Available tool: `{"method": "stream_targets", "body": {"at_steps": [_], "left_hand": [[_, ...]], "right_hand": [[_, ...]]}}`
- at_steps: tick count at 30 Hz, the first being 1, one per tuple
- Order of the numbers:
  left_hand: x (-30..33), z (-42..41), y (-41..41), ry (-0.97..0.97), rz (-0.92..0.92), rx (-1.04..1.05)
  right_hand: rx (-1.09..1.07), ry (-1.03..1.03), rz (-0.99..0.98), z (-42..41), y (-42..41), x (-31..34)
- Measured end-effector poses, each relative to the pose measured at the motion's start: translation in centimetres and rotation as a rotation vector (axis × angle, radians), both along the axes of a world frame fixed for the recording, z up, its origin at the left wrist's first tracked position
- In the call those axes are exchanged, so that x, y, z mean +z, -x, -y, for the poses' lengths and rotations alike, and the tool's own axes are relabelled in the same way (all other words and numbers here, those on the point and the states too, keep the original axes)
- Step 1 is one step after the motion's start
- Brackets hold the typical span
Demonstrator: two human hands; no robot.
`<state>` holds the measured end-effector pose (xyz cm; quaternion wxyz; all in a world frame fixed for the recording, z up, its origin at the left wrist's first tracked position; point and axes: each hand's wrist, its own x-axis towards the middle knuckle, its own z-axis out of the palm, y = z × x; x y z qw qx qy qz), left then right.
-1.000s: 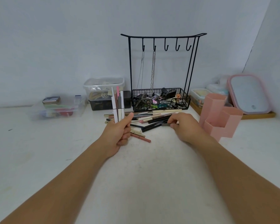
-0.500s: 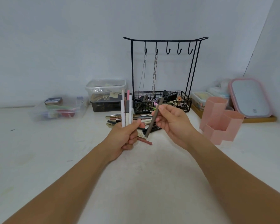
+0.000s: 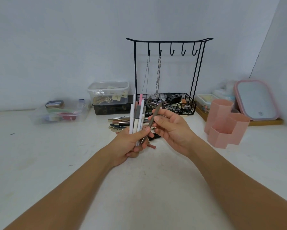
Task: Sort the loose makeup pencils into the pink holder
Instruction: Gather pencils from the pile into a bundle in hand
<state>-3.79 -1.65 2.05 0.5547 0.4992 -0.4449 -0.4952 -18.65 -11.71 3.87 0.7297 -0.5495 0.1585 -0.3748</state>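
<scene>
Two hands full of pencils, left of the pink holder

My left hand (image 3: 131,143) is closed around a bunch of pencils (image 3: 137,117) standing nearly upright, tips toward the wall. My right hand (image 3: 171,128) pinches a grey pencil (image 3: 153,117) between thumb and fingers; it tilts, upper end up and to the right, lower end down by my left thumb. The pink holder (image 3: 225,123) stands well to the right of both hands. More loose pencils (image 3: 118,124) lie flat on the table (image 3: 39,155) left of the holder, behind my hands, mostly pointing sideways.
</scene>
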Motion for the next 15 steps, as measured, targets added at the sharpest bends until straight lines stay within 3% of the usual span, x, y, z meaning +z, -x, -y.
{"method": "stream_targets", "body": {"at_steps": [5,11,15], "left_hand": [[-0.2,0.2,0.1,-0.001,0.02,0.082],[-0.1,0.6,-0.4,0.002,-0.084,0.219],[-0.3,1.0,-0.8,0.016,-0.14,0.264]], "right_hand": [[-0.021,0.154,-0.21,0.2,-0.2,-0.9],[-0.447,0.644,-0.643,2.5,1.8,-2.2],[-0.433,0.745,-0.8,3.2,2.5,-2.4]]}}
